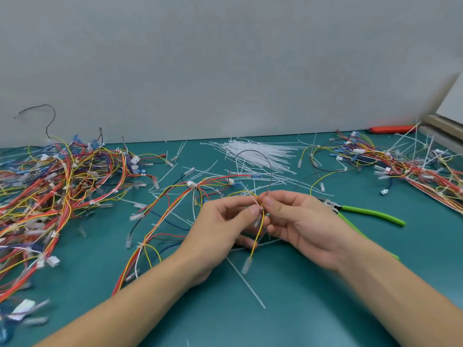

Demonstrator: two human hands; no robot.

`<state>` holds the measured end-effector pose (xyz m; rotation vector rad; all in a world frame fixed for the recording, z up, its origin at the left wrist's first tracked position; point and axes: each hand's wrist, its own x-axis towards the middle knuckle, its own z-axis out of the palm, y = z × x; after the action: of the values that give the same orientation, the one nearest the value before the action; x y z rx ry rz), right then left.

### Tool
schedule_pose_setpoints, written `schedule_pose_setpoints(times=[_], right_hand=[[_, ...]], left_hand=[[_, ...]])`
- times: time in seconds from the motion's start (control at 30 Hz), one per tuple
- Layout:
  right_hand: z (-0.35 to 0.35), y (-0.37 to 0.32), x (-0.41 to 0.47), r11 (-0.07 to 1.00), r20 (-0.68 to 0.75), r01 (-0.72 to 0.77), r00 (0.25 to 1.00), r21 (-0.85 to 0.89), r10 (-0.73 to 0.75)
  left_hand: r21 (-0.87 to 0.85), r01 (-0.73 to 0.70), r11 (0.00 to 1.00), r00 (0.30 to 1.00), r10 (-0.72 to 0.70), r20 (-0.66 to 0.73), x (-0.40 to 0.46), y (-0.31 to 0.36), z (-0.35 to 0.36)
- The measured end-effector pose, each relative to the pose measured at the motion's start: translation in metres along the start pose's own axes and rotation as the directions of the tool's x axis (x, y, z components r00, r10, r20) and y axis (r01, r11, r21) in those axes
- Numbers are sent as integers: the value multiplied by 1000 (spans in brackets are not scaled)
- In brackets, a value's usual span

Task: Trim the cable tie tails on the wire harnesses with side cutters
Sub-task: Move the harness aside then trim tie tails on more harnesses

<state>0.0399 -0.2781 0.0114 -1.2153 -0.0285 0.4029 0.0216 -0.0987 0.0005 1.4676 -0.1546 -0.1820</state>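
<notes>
The left hand (pixel 225 221) and the right hand (pixel 295 221) meet at mid-surface, thumbs and forefingers of both pinching one small wire harness (pixel 258 229) at a white cable tie (pixel 258 205); its yellow wire hangs between the palms to a clear terminal sleeve; the pinch looks meant to seat or snug the tie, which suggests the tail is not yet cut. The side cutters (pixel 370 214), green-handled, lie on the green mat (pixel 313 309) just right of the right hand, within easy reach for the trim; neither hand holds them. Loose white ties (pixel 260 154) fan out behind the hands toward the far edge; a large tangle of harnesses (pixel 50 186) fills the left edge, another pile (pixel 400 161) the far right corner, perhaps sorted stock; which is trimmed I cannot tell. No brand, label or writing is legible anywhere.
</notes>
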Motion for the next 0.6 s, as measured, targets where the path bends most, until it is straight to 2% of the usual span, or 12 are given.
schedule_pose_setpoints(times=[0.2,0.3,0.43,0.53,0.6], right_hand=[[12,9,-5,992,-54,93,994,-82,-97],[15,12,-7,973,-126,134,979,-190,-160],[8,13,-5,862,-209,169,931,-479,-299],[5,8,-3,810,-182,127,944,-573,-276],[-1,-1,-3,679,-146,139,927,-721,-345]], left_hand=[[-14,-5,1000,999,5,36,-2,-3,-5],[-33,18,999,1000,-17,6,-2,-6,-4],[-95,33,995,999,-33,3,-2,-6,-4],[-123,62,990,998,-58,39,0,-3,-6],[-151,84,985,995,-75,60,0,-2,-8]])
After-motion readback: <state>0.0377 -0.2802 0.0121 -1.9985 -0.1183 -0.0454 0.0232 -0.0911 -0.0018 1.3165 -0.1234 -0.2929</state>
